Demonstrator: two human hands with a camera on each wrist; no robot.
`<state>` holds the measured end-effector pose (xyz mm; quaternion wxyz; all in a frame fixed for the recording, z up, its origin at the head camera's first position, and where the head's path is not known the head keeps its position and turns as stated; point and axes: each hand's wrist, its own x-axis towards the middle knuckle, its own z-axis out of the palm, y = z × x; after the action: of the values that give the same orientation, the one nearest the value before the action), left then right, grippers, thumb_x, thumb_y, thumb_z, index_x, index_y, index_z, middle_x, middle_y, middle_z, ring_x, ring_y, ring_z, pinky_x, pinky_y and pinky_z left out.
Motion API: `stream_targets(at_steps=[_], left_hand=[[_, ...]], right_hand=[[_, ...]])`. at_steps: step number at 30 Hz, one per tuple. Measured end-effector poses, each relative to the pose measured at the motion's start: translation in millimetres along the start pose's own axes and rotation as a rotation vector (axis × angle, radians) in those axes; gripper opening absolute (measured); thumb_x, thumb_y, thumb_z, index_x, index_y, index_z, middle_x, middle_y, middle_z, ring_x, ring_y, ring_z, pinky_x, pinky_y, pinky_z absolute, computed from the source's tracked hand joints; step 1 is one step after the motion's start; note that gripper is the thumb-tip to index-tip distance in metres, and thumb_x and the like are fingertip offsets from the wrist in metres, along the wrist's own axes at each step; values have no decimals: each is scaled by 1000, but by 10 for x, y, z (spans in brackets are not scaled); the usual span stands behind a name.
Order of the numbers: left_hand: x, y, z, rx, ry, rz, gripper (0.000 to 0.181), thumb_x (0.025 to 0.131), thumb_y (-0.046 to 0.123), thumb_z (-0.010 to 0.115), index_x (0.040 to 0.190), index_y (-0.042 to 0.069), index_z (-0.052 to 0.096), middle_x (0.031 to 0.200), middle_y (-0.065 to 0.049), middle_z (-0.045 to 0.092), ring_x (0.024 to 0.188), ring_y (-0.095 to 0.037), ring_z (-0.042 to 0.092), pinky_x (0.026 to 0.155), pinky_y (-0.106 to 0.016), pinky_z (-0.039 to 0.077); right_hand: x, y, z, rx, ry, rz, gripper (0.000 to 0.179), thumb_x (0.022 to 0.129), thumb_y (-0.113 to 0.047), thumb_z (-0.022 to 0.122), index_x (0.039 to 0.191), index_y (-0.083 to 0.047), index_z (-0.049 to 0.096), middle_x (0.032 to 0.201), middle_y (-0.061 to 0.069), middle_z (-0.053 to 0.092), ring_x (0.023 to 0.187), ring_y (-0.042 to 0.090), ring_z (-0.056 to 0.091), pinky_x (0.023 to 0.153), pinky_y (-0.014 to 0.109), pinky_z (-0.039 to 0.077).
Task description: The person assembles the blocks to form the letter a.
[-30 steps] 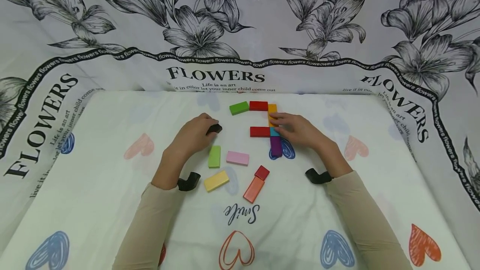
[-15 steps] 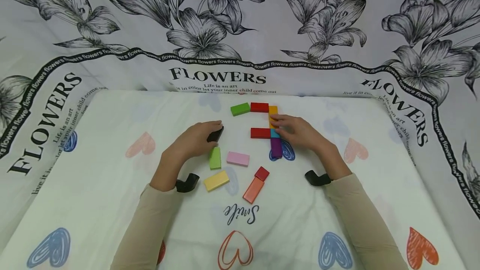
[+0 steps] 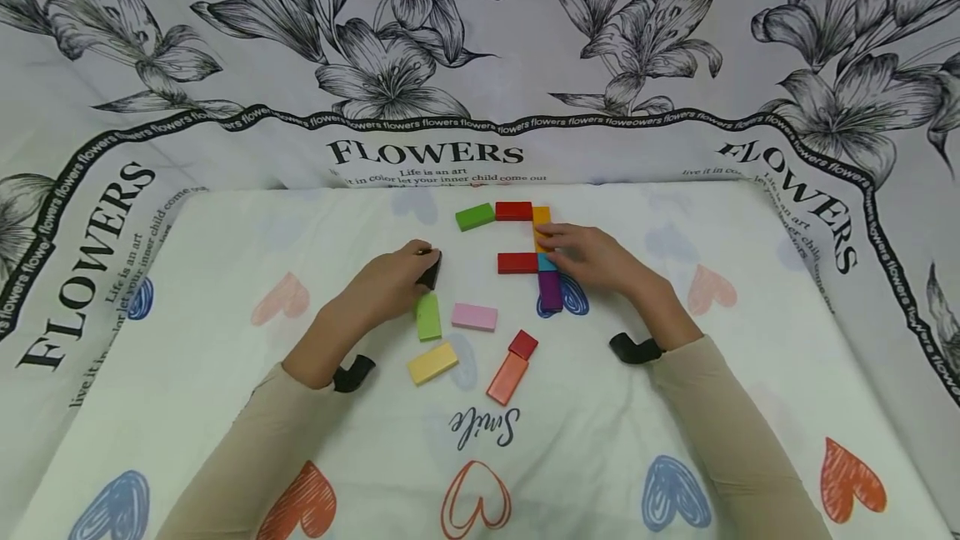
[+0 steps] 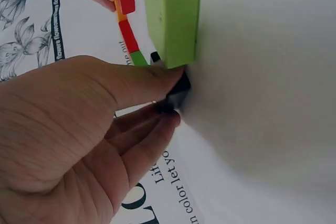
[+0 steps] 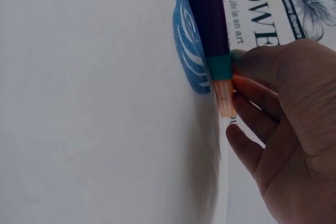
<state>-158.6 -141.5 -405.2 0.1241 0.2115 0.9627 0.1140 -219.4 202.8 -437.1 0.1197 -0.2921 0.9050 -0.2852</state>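
Note:
In the head view my left hand [image 3: 378, 283] pinches a black block [image 3: 430, 273] between thumb and fingers. It sits just beyond the light green block [image 3: 428, 319]; whether they touch, I cannot tell. The left wrist view shows the black block [image 4: 178, 92] low on the cloth. My right hand [image 3: 600, 261] rests its fingertips along the orange block [image 3: 541, 217] and the small teal block [image 5: 220, 67], not curled round them. A purple block [image 3: 551, 293] extends the column nearer. Two red blocks, an upper one [image 3: 513, 211] and a lower one [image 3: 517, 263], reach left from it.
A green block [image 3: 475, 217] meets the upper red block's left end. Nearer lie a pink block [image 3: 474, 317], a yellow block [image 3: 432, 363], a small red block [image 3: 523, 343] and a salmon block [image 3: 507, 380]. The white cloth [image 3: 570, 440] has printed hearts and lettering.
My left hand has brought the black block nearer to the light green one and turned it from lying crosswise to pointing away. The right hand stays at the column.

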Motion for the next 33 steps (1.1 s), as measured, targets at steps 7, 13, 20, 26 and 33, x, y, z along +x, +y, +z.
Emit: stream_targets(at_steps=[7,13,20,26,33], left_hand=[[20,-15,15,-25,49,37,66,97,17,78,154,0,52,154,-17,56,134,-33,64,111,-49,55],[60,82,-6,-25,46,78,65,96,16,79,154,2,52,153,-14,56,135,-30,62,112,-47,55],[149,266,-14,-33,-20,90,66,97,19,78,155,4,52,153,-14,57,132,-29,64,112,-46,55],[207,352,26,-47,-45,103,65,97,19,78,155,6,52,152,-12,58,128,-27,65,111,-45,56],[241,379,75,-62,-75,90,62,98,16,76,155,7,53,155,-12,56,133,-28,63,115,-45,53]], right_hand=[[15,27,-1,-5,-5,-7,41,106,-17,63,146,-7,63,162,9,54,156,35,44,127,55,37],[15,25,1,-13,-7,-9,41,106,-19,64,145,-7,64,162,8,54,155,34,45,128,54,37],[18,24,-11,-11,-11,-4,41,106,-19,64,146,-9,63,162,7,54,155,34,45,127,54,38],[24,15,-19,-10,-17,3,41,106,-19,63,146,-9,63,163,7,53,156,33,44,127,54,37],[23,13,-18,-7,-17,17,41,106,-20,64,146,-9,63,163,6,53,157,33,43,128,53,37]])
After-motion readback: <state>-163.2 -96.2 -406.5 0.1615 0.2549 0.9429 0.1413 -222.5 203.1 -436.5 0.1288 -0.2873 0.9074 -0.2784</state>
